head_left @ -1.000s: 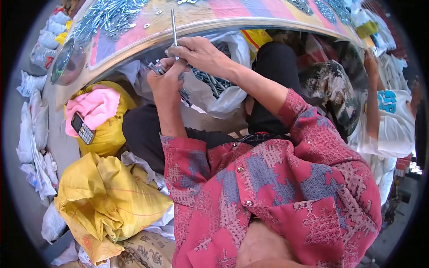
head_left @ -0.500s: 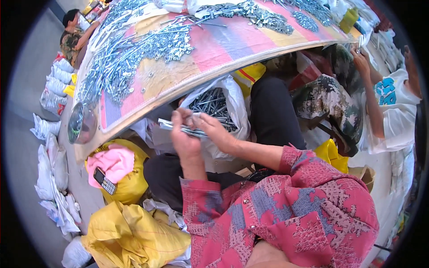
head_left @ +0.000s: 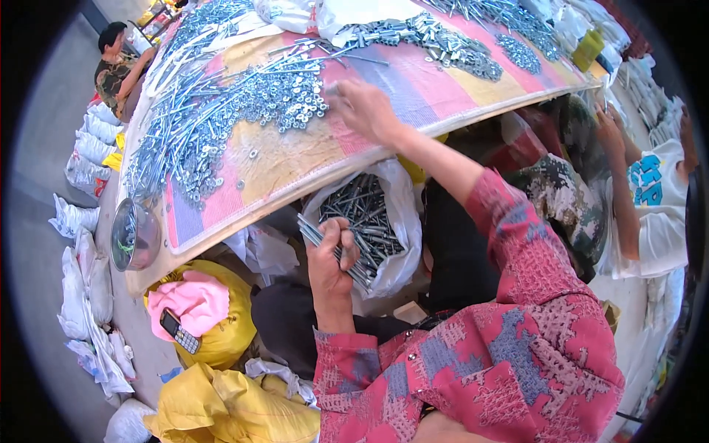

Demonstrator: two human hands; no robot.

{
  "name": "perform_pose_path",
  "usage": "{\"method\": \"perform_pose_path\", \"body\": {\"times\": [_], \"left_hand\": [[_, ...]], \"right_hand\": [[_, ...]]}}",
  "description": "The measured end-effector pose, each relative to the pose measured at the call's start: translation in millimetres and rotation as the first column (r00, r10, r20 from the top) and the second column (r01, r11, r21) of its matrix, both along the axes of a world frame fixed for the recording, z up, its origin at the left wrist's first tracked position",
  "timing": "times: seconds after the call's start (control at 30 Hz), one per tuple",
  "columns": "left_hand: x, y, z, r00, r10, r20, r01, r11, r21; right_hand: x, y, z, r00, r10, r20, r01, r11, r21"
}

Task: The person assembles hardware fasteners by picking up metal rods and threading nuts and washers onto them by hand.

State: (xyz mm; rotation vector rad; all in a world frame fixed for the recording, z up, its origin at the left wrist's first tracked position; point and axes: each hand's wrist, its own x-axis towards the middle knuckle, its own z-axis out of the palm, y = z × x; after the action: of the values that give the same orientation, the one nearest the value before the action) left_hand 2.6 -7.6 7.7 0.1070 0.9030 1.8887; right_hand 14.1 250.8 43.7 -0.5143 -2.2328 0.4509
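Observation:
My left hand (head_left: 332,277) is closed around a bundle of long metal bolts (head_left: 310,232), whose ends stick out on both sides of the fist. It is over the near edge of an open white sack (head_left: 408,221) filled with dark-looking metal bolts (head_left: 356,214). My right hand (head_left: 363,109) reaches over the tabletop beside a pile of small metal nuts (head_left: 295,96). Its fingertips are smeared by motion, so whether they pinch anything is unclear. Long thin rods (head_left: 173,133) lie heaped left of the nuts on the striped cloth (head_left: 277,159).
A clear bowl (head_left: 136,244) stands at the table's left corner. Below it a phone (head_left: 179,331) and pink cloth (head_left: 196,295) rest on a yellow sack (head_left: 235,336). One person (head_left: 657,192) sits close on the right; another person (head_left: 118,70) is at the far left.
My right hand has left my left hand and moved up and forward to the nuts on the table. The left hand still grips the bolts, now more upright over the sack.

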Motion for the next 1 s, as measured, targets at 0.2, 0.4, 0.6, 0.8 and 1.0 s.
{"method": "perform_pose_path", "body": {"times": [0.2, 0.4, 0.6, 0.8, 1.0], "left_hand": [[1.3, 18.2, -6.4, 0.990, -0.119, 0.081, 0.122, 0.992, -0.029], [-4.6, 24.6, -10.8, 0.988, -0.119, 0.099, 0.127, 0.988, -0.083], [-9.2, 23.9, -14.3, 0.981, -0.100, 0.165, 0.119, 0.987, -0.107], [-5.6, 29.9, -11.5, 0.980, -0.120, 0.159, 0.137, 0.986, -0.094], [-4.7, 27.9, -14.6, 0.985, -0.089, 0.147, 0.108, 0.985, -0.131]], "right_hand": [[-88.9, 142.9, -14.0, 0.941, -0.243, 0.235, 0.177, 0.946, 0.270], [-101.4, 158.2, -12.8, 0.845, -0.308, 0.438, 0.121, 0.906, 0.405], [-82.7, 152.4, 36.2, 0.810, -0.401, 0.427, 0.245, 0.894, 0.374], [-74.3, 181.8, 11.5, 0.707, -0.429, 0.562, 0.364, 0.903, 0.231], [-73.7, 163.1, 24.3, 0.594, -0.377, 0.711, 0.307, 0.923, 0.232]]}}
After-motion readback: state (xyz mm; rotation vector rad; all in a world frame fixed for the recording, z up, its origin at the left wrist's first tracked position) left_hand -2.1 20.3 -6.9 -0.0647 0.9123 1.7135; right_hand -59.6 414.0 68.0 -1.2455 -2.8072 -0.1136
